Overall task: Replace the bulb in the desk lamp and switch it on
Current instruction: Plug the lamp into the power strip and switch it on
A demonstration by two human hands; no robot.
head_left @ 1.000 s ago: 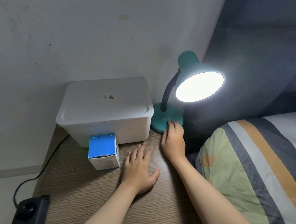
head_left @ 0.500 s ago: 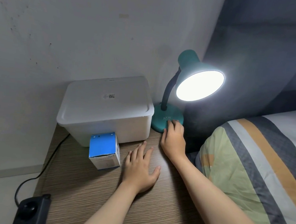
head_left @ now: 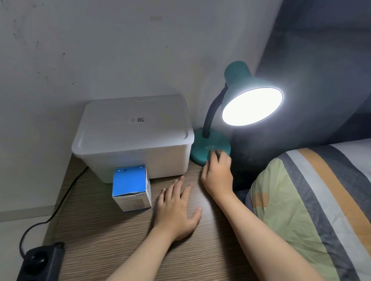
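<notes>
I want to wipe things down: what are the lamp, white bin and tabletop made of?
Lamp: teal, smooth matte shell, painted metal or plastic; cannot tell which. Bin: translucent white plastic, frosted, moulded lid rim. Tabletop: wood-grain laminate by its even streaks, low sheen.

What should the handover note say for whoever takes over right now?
Left hand: flat on the wooden table, holding nothing.
Right hand: fingertips on the front of the lamp base, no grip on anything.
Desk lamp: upright beside the white storage box, shade glowing, so it is lit.
Blue bulb box: in front of the storage box, left of the left hand.
Done: the lamp lights. Left: apparently nothing but lifting the hands away; no old bulb in view.
</notes>
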